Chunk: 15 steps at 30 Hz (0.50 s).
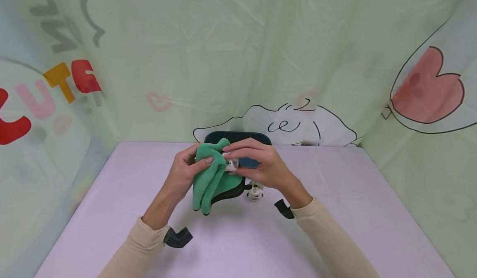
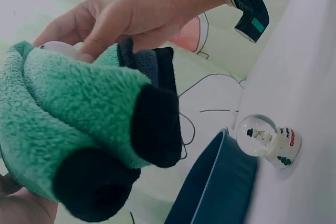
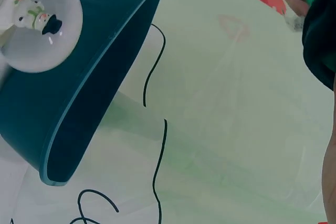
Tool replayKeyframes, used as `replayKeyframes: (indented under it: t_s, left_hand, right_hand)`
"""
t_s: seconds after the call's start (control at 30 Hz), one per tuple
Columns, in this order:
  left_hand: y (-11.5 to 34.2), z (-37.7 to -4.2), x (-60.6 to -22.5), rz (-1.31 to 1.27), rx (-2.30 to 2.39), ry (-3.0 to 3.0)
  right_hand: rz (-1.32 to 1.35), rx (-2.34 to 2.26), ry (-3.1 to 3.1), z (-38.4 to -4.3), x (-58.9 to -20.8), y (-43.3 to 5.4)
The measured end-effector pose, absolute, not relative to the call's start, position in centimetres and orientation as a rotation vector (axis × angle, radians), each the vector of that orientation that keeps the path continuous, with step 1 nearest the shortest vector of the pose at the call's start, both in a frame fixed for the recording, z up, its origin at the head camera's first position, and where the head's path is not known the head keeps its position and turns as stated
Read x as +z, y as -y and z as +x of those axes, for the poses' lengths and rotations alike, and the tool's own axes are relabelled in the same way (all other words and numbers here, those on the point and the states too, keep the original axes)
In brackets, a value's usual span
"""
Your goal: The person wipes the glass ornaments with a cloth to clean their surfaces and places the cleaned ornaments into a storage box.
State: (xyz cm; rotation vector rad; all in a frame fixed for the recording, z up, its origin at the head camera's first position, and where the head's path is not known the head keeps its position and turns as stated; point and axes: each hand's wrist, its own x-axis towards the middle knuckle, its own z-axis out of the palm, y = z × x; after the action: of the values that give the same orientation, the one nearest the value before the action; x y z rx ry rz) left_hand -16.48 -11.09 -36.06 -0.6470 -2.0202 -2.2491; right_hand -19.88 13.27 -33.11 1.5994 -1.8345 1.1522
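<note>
A fluffy green cloth (image 1: 208, 178) with a black edge hangs in folds from my left hand (image 1: 182, 172), whose thumb pinches it from the front. My right hand (image 1: 262, 162) holds a small white ornament (image 1: 232, 164) with dark marks against the cloth, thumb below and fingers above. In the left wrist view, the folds hide most of this white ornament (image 2: 59, 49). Below the right hand, a snow globe (image 1: 255, 192) stands on the table. Inside its clear ball is a snowman in a dark hat, and the base (image 2: 284, 148) is white with red lettering and a green tree.
Behind the hands, a dark blue tub (image 1: 238, 136) stands at the table's back edge, partly hidden by the right hand. The table (image 1: 320, 178) has a pale lilac cover. A printed pale green curtain (image 1: 223, 63) hangs at the back and sides.
</note>
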Motion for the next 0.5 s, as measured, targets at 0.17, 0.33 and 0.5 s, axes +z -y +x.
replayKeyframes:
  t_s: [0.17, 0.33, 0.5]
  left_hand:
    - [11.0, -16.3, -36.1, -0.696, -2.194, 2.001]
    - [11.2, -16.1, -36.0, -0.754, -2.129, 1.953]
    - [11.2, -16.1, -36.1, -0.837, -2.047, 1.902]
  right_hand:
    - [1.483, 1.269, 1.928, -19.4, -33.1, -13.2]
    - [1.390, 1.454, 2.012, -19.0, -33.0, -13.0]
    - [1.280, 1.553, 2.082, -18.7, -33.1, -12.9]
